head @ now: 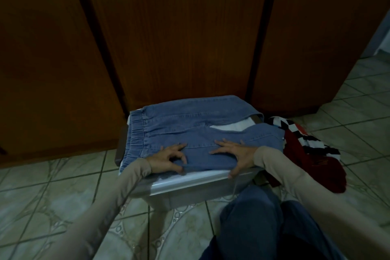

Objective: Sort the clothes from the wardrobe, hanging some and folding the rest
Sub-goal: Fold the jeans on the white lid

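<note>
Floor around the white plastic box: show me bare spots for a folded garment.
Bare green tiled floor lies left of the white plastic box, up to the brown wooden wardrobe doors, and in front of it. Crowded: its top, covered by blue denim trousers under the left hand and right hand; its right, where a red, black and white garment lies.

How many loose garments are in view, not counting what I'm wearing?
2: denim trousers on the plastic box, and a red, black and white garment on the floor to its right. Others may be hidden.

The jeans (190, 131) hide most of the box lid (196, 178), a sleeve (295, 171) part of the patterned garment (312, 145).
</note>
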